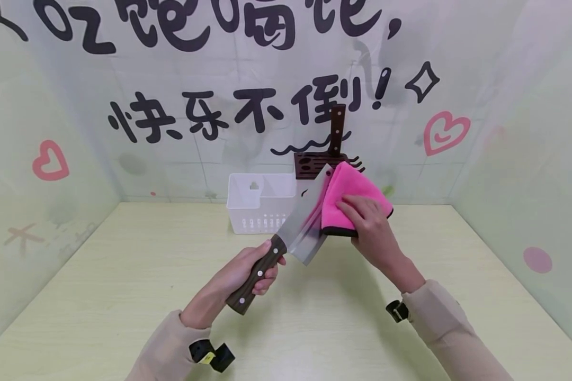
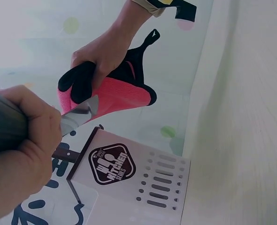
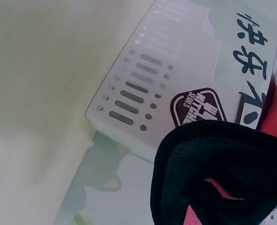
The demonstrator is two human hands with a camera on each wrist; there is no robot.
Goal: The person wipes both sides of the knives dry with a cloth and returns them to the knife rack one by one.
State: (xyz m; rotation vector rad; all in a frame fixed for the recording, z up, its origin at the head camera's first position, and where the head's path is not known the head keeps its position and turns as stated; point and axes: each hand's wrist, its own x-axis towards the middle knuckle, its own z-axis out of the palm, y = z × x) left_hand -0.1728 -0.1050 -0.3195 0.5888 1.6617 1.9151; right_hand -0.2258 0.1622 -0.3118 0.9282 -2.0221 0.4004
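My left hand (image 1: 235,272) grips the dark wooden handle (image 1: 262,272) of a cleaver, whose wide steel blade (image 1: 293,227) points up and to the right. A pink cloth (image 1: 352,185) with black edging is folded over the far part of the blade. My right hand (image 1: 374,227) holds this cloth against the metal. In the left wrist view, the blade's corner (image 2: 84,112) shows beside the cloth (image 2: 124,96). The right wrist view has the cloth's black side (image 3: 185,140) up close; only a sliver of the hand appears there.
Behind the cleaver stands a white knife holder (image 2: 152,168) with a dark slotted top (image 1: 310,165). Another knife's brown handle (image 1: 337,129) rises from it. A white basket part (image 1: 245,214) with cut-outs adjoins on the left. The pale tabletop (image 1: 124,275) meets printed walls on three sides.
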